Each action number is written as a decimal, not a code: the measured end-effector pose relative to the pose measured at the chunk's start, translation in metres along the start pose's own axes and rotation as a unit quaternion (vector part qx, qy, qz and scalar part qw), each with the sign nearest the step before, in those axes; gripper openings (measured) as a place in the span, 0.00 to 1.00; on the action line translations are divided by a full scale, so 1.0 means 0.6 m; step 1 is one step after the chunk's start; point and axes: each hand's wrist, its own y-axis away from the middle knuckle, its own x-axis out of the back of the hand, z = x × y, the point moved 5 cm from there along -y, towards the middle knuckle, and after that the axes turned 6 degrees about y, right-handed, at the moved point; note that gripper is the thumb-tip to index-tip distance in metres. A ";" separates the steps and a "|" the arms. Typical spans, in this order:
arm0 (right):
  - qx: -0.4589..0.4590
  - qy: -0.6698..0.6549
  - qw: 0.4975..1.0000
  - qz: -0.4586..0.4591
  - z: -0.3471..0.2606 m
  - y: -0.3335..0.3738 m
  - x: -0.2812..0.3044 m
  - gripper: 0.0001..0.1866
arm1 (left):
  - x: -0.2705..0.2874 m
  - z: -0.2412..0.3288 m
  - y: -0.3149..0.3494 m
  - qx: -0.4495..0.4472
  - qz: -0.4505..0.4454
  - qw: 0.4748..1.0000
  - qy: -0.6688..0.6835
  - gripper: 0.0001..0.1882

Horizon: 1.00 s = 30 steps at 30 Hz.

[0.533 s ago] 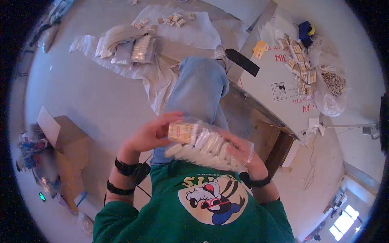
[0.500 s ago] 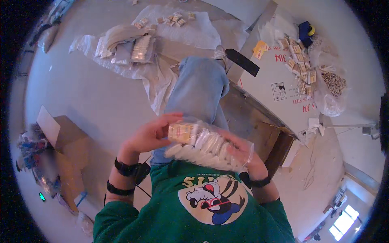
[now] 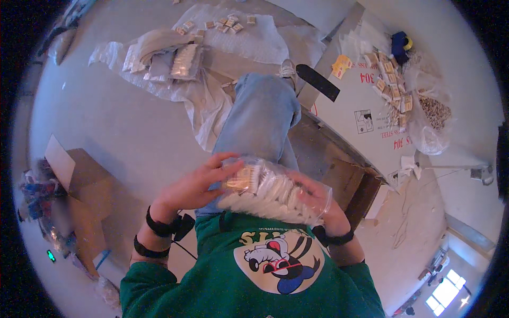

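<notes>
"How were the hands?"
"The right hand [image 3: 321, 200] grasped the clear bag [image 3: 273, 195]; the left hand [image 3: 204, 179] touched its other end, grip unclear."
"What had changed?"
"The left fingers had shifted inward over the yellowish packet [image 3: 243, 179], probably steadying it."
"And the bag?"
"Above the lap, near the green shirt [image 3: 212, 265]; similar packets [image 3: 231, 24] lay beyond."

Both hands [image 3: 199, 183] touch a clear bag [image 3: 278, 186] of white bundles [image 3: 257, 205] above the jeans [image 3: 254, 116]
</notes>
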 end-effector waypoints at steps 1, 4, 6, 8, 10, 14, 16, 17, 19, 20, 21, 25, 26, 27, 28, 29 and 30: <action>-0.001 -0.009 1.000 -0.003 -0.003 -0.001 -0.001 0.33 | 0.002 0.007 0.000 -0.039 0.008 0.999 -0.002 0.35; -0.017 -0.011 1.000 -0.004 -0.006 0.002 -0.002 0.34 | -0.003 -0.006 0.002 -0.053 -0.009 0.998 -0.028 0.35; -0.018 -0.004 1.000 -0.002 -0.004 0.002 -0.001 0.34 | -0.005 -0.011 0.004 -0.040 -0.003 0.999 -0.011 0.35; -0.019 0.002 1.000 -0.003 -0.001 0.002 0.000 0.34 | -0.009 -0.015 0.006 -0.026 0.004 1.000 0.006 0.35; -0.017 -0.012 1.000 -0.001 0.001 0.001 -0.001 0.34 | -0.012 -0.019 0.008 -0.006 0.029 0.999 0.015 0.33; -0.013 -0.023 1.000 -0.012 -0.014 -0.004 -0.006 0.35 | -0.012 -0.022 0.005 -0.005 0.048 0.999 -0.001 0.33; 0.008 -0.002 1.000 -0.004 -0.011 -0.003 -0.001 0.36 | -0.009 -0.021 0.004 -0.040 0.059 0.996 -0.053 0.32; 0.008 0.000 1.000 -0.006 -0.002 -0.002 0.001 0.36 | -0.006 -0.026 0.003 -0.039 0.062 0.996 -0.053 0.32; -0.008 -0.007 1.000 -0.001 0.015 0.001 0.006 0.36 | -0.004 -0.032 -0.001 -0.062 0.053 0.996 -0.032 0.28; -0.009 -0.006 1.000 -0.003 0.020 0.004 0.006 0.36 | 0.001 -0.031 0.000 -0.061 0.055 0.996 -0.031 0.28; -0.011 -0.032 0.999 0.000 0.019 0.004 0.004 0.36 | 0.006 -0.036 0.001 0.011 0.042 0.999 0.002 0.26; -0.048 -0.049 0.997 0.031 0.021 0.015 0.003 0.35 | 0.011 -0.057 0.002 0.059 0.028 0.995 0.075 0.26; -0.050 -0.049 0.997 0.029 0.026 0.016 0.004 0.35 | 0.011 -0.059 0.003 0.060 0.030 0.995 0.076 0.26; -0.048 -0.041 0.998 0.029 0.030 0.015 0.005 0.34 | 0.009 -0.061 0.003 0.058 0.026 0.994 0.093 0.27; -0.046 -0.034 0.998 0.029 0.032 0.015 0.005 0.34 | 0.007 -0.062 0.003 0.057 0.023 0.992 0.111 0.28; -0.048 -0.034 0.998 0.028 0.032 0.018 0.005 0.34 | 0.005 -0.062 0.004 0.057 0.024 0.992 0.113 0.28; -0.052 -0.049 0.997 0.037 0.021 0.019 0.002 0.34 | 0.002 -0.064 0.003 0.061 0.023 0.988 0.138 0.28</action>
